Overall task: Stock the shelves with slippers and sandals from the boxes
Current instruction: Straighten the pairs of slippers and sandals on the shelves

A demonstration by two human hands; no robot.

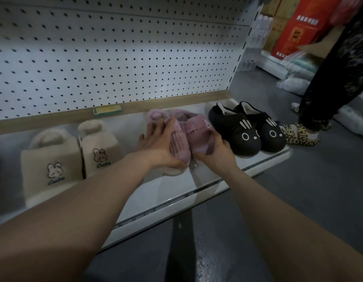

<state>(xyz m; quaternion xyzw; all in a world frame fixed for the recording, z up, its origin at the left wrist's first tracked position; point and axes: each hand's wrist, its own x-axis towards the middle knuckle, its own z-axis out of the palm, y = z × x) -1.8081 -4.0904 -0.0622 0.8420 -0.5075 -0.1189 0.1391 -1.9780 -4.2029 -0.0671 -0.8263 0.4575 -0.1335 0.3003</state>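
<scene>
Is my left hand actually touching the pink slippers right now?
Touching. The head view shows the left hand laid over the pink slippers, its fingers curled across the ribbed upper with no gap between them.

Mid-shelf, pink slippers (182, 135) of ribbed knit cloth with fuzzy trim. Toward the shelf's left end, cream slippers (54, 159) look soft, matt and felt-like, with stitched bunny patches. Near its right edge, black slippers (237, 127) look smooth and matt, with a pale fleecy lining. The shelf (176, 186) is smooth, faintly glossy white metal.
</scene>
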